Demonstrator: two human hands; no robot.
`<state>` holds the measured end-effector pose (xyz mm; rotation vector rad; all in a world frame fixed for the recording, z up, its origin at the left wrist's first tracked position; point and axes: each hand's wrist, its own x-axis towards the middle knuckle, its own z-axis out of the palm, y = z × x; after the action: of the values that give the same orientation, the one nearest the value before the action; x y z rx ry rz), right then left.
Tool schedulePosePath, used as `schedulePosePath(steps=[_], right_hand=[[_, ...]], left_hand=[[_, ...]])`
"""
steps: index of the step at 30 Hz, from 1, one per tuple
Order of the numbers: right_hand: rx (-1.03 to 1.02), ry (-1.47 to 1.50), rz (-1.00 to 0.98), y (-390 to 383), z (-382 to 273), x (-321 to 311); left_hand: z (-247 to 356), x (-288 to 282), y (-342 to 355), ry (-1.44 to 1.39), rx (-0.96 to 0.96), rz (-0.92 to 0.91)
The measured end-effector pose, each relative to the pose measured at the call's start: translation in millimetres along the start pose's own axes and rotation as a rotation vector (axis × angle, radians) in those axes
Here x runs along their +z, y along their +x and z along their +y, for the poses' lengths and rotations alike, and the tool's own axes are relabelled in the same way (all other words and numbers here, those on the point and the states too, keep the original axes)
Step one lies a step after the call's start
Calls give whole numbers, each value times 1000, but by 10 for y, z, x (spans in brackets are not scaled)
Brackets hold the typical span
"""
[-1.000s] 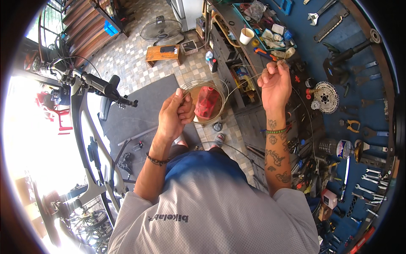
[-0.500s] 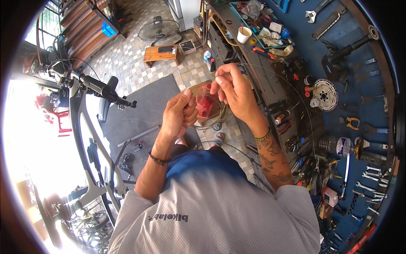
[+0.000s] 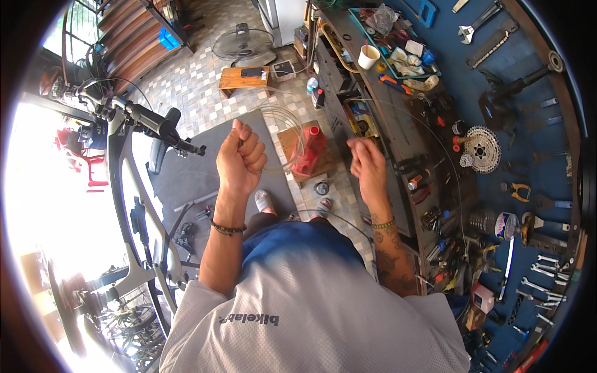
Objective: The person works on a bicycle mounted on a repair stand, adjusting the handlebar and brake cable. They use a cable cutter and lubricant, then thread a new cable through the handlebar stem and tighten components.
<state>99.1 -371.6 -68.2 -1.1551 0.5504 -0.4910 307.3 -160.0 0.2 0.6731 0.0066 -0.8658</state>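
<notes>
Hands have parted: right hand (image 3: 368,166) moved off the wire coil (image 3: 283,133)

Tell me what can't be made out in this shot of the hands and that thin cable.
- Left hand, head view: its closed fingers hide whatever grip it has on the cable coil.
- Right hand, head view: motion blur hides whether it pinches the cable.
- Cable's far end: too thin to trace against the workbench.
- Bicycle frame: washed out by glare at the left edge.

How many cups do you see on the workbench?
1. A single white cup stands on the workbench at its far end, beside a tray of small items. Others may be hidden among the clutter.
</notes>
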Motion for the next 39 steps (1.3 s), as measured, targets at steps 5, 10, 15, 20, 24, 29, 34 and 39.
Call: schedulePosePath(steps=[5, 10, 15, 20, 24, 29, 34, 39], right_hand=[[561, -145, -43, -424, 578, -438], [-111, -1189, -41, -680, 825, -109], [-246, -615, -322, -374, 240, 374], [-181, -547, -210, -342, 267, 353], [-343, -542, -180, -311, 122, 510], [-373, -617, -255, -253, 128, 637], [-378, -616, -200, -272, -2, 557], [-318, -573, -202, -276, 61, 403]], left_hand=[[114, -88, 21, -37, 83, 33], [86, -35, 36, 5, 33, 41], [-35, 28, 51, 11, -12, 6], [-10, 89, 13, 48, -20, 36], [-70, 73, -23, 60, -74, 49], [-145, 68, -52, 27, -89, 56], [-72, 24, -61, 107, -24, 136], [-119, 68, -60, 58, -59, 97]])
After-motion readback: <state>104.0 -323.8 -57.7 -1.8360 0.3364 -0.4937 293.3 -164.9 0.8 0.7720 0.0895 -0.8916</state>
